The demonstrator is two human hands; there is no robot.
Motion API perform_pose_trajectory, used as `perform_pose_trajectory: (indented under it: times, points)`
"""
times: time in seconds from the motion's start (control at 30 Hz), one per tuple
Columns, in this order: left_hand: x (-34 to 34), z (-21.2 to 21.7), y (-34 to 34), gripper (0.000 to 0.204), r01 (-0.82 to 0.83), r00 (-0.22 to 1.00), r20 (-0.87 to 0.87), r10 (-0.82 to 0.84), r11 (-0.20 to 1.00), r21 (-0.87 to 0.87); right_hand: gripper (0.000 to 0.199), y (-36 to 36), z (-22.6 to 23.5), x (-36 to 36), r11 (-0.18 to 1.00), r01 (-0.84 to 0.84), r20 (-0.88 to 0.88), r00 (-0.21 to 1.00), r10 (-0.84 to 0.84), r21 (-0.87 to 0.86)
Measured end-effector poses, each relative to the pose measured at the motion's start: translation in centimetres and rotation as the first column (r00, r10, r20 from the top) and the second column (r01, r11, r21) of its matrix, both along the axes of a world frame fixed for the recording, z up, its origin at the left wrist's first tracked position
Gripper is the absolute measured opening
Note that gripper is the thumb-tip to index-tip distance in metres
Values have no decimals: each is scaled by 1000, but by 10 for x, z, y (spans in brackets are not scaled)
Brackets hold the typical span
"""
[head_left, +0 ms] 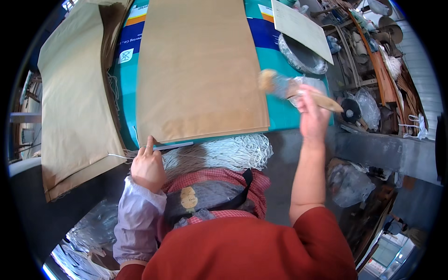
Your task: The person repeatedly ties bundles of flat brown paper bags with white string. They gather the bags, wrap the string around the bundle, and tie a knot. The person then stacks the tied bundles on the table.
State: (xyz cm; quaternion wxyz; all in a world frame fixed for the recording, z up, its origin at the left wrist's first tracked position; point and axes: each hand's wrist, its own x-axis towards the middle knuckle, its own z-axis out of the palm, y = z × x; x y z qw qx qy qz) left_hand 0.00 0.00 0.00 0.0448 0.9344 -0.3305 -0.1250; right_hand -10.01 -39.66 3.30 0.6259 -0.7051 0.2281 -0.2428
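Observation:
A wide brush (298,91) with a wooden handle and pale bristles is gripped in my right hand (313,112). Motion smears its bristle end, which is over the right edge of a flat brown paper sheet or bag (200,70). More than one layer shows along the paper's near edge. At its near left corner, my left hand (148,165) rests with its forefinger stretched onto the paper; the thumb is hidden. Beneath the paper lies a teal and blue printed covering (280,116). A bundle of white strings (224,151) hangs below the near edge.
On the left hangs a stack of brown paper bags (77,102). A plastic-wrapped round basin (303,53) stands at the far right, partly under a pale board (303,28). Cluttered shelving (364,56) and a clear plastic bag (350,184) are further right.

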Motion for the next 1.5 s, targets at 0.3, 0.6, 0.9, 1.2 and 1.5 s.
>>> perform_pose_trajectory:
  times: [0.3, 0.6, 0.9, 1.2, 1.5]
  points:
    - [-11, 87, 3, 6, -312, 779, -608, -152, 748, -586, 30, 46, -21, -37, 592, -145, -133, 989, 64, -793]
    - [10, 98, 21, 8, -34, 990, -131, -44, 840, -542, 10, 93, -5, -63, 811, -585, -232, 789, 569, -2]
    - [63, 6, -3, 13, -190, 966, -246, 76, 855, -483, 11, -1, -37, -28, 913, -401, -516, 799, 308, -76]
    - [-9, 86, -7, 7, -225, 871, -479, -107, 781, -583, 22, 141, -35, -57, 755, -648, -119, 761, 638, -97]
    - [25, 76, 31, 7, -223, 966, -237, 104, 800, -557, 12, 59, -8, -61, 902, -423, -277, 860, 429, 86]
